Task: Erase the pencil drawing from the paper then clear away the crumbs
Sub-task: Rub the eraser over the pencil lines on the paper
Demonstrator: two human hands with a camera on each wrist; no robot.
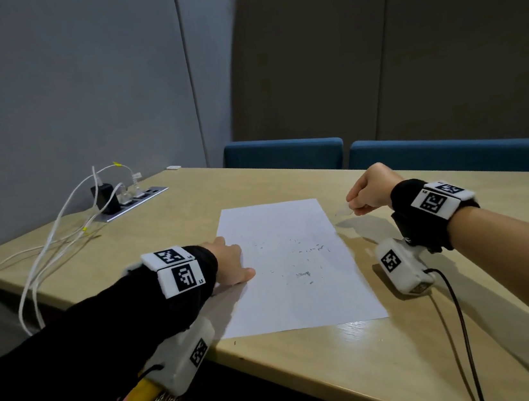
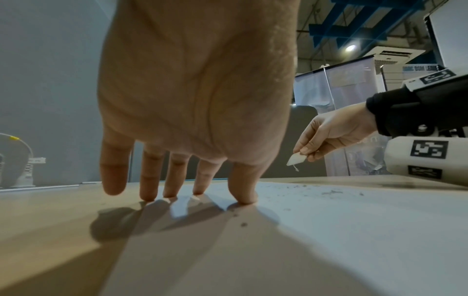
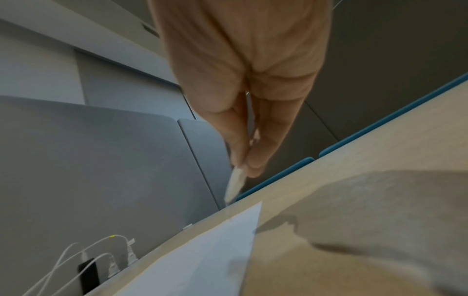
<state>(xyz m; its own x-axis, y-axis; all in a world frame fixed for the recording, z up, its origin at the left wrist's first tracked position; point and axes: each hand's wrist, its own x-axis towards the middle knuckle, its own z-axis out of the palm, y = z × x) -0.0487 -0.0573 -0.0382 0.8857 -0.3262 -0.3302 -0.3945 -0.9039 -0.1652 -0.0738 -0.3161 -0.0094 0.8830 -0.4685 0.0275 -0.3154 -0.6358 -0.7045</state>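
White paper [image 1: 293, 263] lies flat on the wooden counter [image 1: 394, 351], and I see no clear pencil lines on it, only dark eraser crumbs [image 1: 303, 274] scattered across the middle and right of the sheet. My left hand [image 1: 231, 262] rests at the sheet's left edge, fingers [image 2: 243, 188] straight and spread, tips pressing down partly on paper, partly on bare wood. My right hand [image 1: 373, 191] hovers just off the sheet's far right corner, its grip narrow: thumb and forefinger pinch a small white eraser [image 2: 296, 159] whose tip points down above the counter.

By my reading the rubbing is done and the clearing is not yet begun. The risks I see:

- With only one edge pinned, a sweep from the right could make the sheet slide or buckle, since the far and near edges are loose.
- Dragging a palm over the crumbs could smear graphite back into the paper; a light brush or a tilt of the sheet looks safer.
- Crumbs pushed leftward would pile against my own left fingers rather than leave the sheet.
- The eraser is held only at its end, so it may slip if I sweep with that hand.
- A few specks already sit on the wood by the near edge [image 1: 234, 342] and are easy to miss.
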